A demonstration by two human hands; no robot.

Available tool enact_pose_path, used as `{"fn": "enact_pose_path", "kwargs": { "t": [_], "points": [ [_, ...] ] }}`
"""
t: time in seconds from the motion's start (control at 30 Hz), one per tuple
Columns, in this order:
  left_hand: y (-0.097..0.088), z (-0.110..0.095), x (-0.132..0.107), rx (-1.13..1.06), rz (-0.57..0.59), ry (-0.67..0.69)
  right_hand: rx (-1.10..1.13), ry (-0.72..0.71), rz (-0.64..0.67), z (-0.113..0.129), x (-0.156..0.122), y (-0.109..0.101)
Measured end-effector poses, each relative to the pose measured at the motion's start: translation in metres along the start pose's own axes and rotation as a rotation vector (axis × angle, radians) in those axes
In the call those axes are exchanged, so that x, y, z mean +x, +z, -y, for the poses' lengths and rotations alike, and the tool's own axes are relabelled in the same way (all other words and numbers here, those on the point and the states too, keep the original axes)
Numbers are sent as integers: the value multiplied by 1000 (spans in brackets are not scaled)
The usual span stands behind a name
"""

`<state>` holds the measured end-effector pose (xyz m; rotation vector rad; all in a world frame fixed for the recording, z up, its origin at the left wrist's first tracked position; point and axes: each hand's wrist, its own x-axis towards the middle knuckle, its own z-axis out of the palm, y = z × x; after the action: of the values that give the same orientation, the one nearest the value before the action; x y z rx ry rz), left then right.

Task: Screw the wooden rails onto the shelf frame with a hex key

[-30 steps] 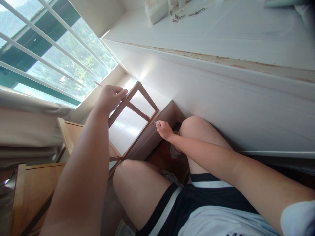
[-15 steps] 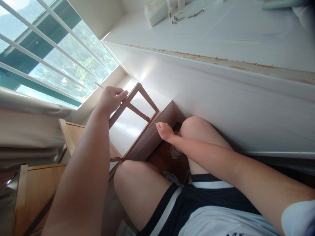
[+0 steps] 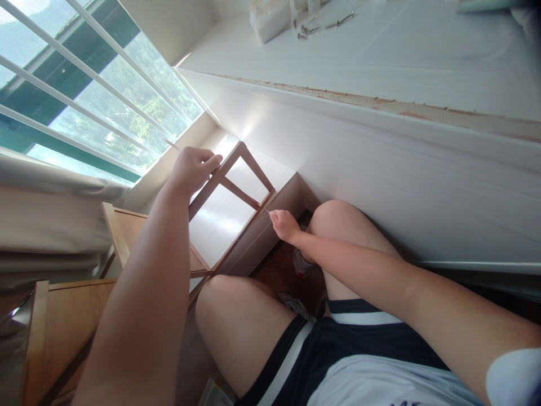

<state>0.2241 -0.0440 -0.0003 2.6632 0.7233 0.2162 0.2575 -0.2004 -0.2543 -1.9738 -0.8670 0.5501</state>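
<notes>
Near the window my left hand is closed at the upper rail of a brown wooden frame. A thin pale rod sticks out behind its knuckles; its other end is hidden by the hand. Lower down, my right hand is closed in a pinch on a thin metal rod. The tip of that rod meets the frame's lower rail, beside the joint with a crossbar. The frame stands tilted on a pale ledge between my knees and the window, and further wooden panels join on at the left.
A whitish counter with a chipped edge runs along the right. Several loose screws and a white wrapped block lie on it. A barred window and a beige curtain are at the left. My knees flank the right hand.
Both hands keep their places on the frame, and the rods hold their positions. The whole view shifts only very slightly.
</notes>
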Motion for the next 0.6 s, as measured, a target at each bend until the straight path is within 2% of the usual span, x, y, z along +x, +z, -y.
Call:
{"fn": "enact_pose_path", "kwargs": {
  "t": [0.33,0.6],
  "points": [
    [0,-2,-1,6,5,-11,2,-21,-12,-1,2,3],
    [-1,0,0,21,15,8,-6,-13,34,-1,-2,4]
  ]
}}
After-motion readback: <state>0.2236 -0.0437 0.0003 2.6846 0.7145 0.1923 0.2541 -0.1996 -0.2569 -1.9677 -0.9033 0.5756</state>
